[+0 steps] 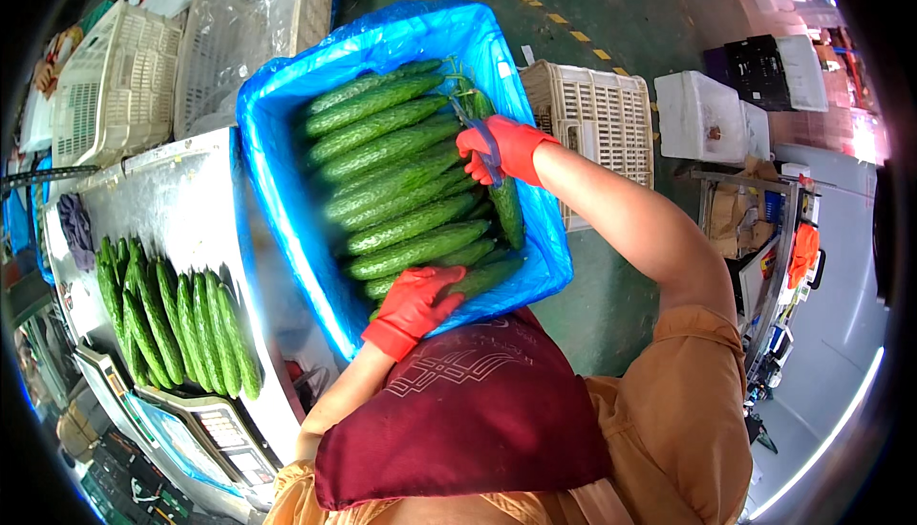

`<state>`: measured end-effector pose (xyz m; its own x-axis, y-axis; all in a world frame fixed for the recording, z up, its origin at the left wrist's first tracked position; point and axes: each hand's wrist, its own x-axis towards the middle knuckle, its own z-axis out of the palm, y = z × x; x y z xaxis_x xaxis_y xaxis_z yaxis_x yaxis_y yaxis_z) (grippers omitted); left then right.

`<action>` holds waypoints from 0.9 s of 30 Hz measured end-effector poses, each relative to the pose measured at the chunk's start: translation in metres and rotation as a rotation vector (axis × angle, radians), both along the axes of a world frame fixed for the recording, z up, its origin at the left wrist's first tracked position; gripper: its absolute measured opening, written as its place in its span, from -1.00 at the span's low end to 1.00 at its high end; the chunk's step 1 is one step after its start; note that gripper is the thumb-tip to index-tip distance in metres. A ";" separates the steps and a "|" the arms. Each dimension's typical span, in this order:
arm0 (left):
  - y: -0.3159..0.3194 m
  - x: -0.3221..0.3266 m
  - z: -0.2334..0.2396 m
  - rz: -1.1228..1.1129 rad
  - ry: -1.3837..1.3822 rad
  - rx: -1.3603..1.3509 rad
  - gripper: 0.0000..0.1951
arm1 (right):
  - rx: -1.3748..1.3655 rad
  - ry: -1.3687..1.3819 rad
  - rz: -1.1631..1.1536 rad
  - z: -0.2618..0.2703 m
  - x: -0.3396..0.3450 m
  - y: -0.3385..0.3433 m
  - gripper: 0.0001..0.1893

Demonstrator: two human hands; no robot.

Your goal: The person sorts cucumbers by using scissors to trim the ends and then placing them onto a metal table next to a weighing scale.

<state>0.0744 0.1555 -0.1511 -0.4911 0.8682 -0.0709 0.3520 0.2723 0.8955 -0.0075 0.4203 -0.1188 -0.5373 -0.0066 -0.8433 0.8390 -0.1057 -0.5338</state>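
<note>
Many long green cucumbers (401, 184) lie side by side in a crate lined with blue plastic film (272, 159). My right hand (498, 149), in a red glove, holds scissors (488, 139) with purple handles; their blades point at the stem ends near the crate's far right corner. Under that hand one cucumber (507, 210) lies crosswise to the others along the right wall. My left hand (423, 303), also red-gloved, rests at the near end of the row, fingers spread on the cucumbers; whether it grips one is not plain.
Left of the crate, a metal table (193, 188) bears more cucumbers (179, 324), a dark cloth (76, 231) and a device with a keypad (222, 432). White plastic crates (118, 88) stand beyond it. Another white crate (609, 120) and foam boxes (698, 116) stand at the right.
</note>
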 end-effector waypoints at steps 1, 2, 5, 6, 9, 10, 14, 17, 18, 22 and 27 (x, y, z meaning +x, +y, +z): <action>0.001 0.000 -0.001 -0.001 0.018 0.011 -0.65 | -0.003 0.015 -0.029 0.001 0.001 -0.001 -0.71; 0.001 0.001 -0.002 0.008 0.009 0.028 -0.65 | -0.013 0.035 -0.037 0.000 0.003 -0.003 -0.72; 0.001 0.001 -0.003 0.015 0.005 0.051 -0.63 | -0.032 0.082 -0.058 -0.003 0.003 -0.004 -0.74; 0.002 0.001 -0.001 0.011 0.009 0.036 -0.63 | -0.034 0.079 -0.055 -0.004 0.003 -0.003 -0.74; 0.002 0.001 0.002 0.003 0.005 -0.023 -0.64 | -0.051 0.050 -0.020 -0.014 0.003 0.002 -0.74; 0.003 0.001 0.002 -0.003 0.002 -0.044 -0.64 | -0.089 0.011 -0.024 -0.017 0.000 0.002 -0.74; 0.003 0.000 0.003 -0.019 -0.003 -0.071 -0.64 | -0.145 -0.110 -0.050 -0.042 -0.014 0.006 -0.73; 0.003 0.000 0.005 -0.020 -0.002 -0.073 -0.64 | -0.140 -0.137 -0.044 -0.036 -0.022 0.007 -0.74; 0.004 0.000 0.004 -0.015 0.000 -0.063 -0.65 | -0.156 -0.136 -0.051 -0.036 -0.022 0.008 -0.74; 0.006 0.000 0.006 -0.005 0.029 -0.047 -0.66 | -0.146 -0.178 0.105 -0.024 -0.022 0.009 -0.74; 0.004 -0.001 0.007 -0.018 0.016 -0.047 -0.67 | -0.144 -0.202 0.052 -0.037 -0.029 0.010 -0.70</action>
